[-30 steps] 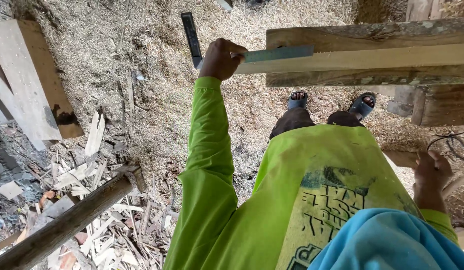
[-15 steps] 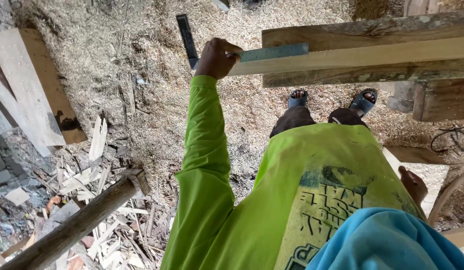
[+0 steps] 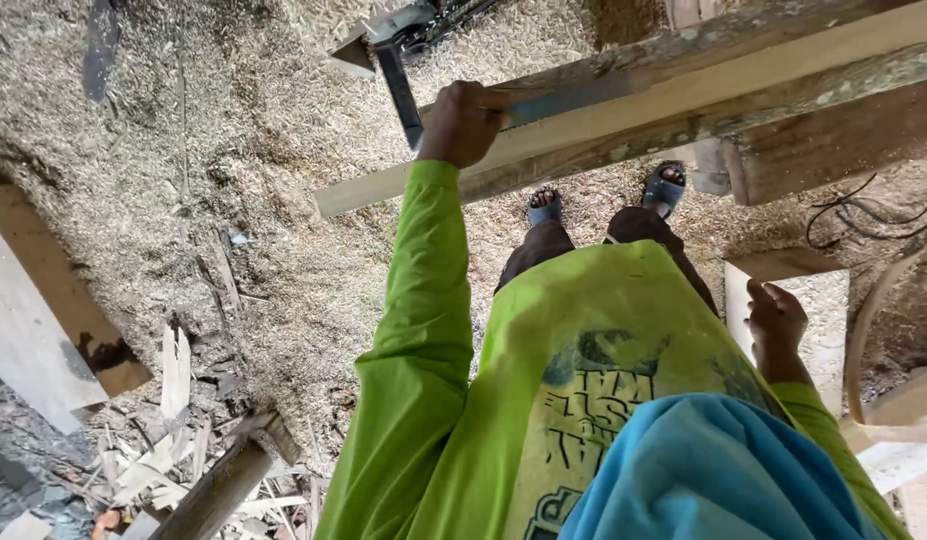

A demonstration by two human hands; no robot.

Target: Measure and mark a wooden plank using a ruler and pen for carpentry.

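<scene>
Sawdust (image 3: 233, 130) is covering the floor under a person in a bright green long-sleeved shirt who is looking straight down. The left hand (image 3: 461, 125) is reaching forward and curling its fingers around a metal try square (image 3: 543, 97), pinching it where the dark stock (image 3: 399, 85) is meeting the steel blade. That blade is lying flat along the top of a pale wooden plank (image 3: 623, 115), while the stock is hanging off the plank's far edge, pointing away over the sawdust. The plank is resting on a rough, weathered timber frame (image 3: 833, 130) and is sticking out past it to the left. The right hand (image 3: 776, 322) is hanging low beside the hip, fingers loosely spread and gripping nothing, just above a pale board (image 3: 828, 300) standing near the frame. Two feet in blue sandals (image 3: 663, 190) are showing beneath the plank. Offcuts and splinters (image 3: 173, 440) are lying heaped at the lower left, beside a flat board (image 3: 33, 320) and a round dark pole (image 3: 218, 490). Black cable (image 3: 868, 215) is trailing at the right.
</scene>
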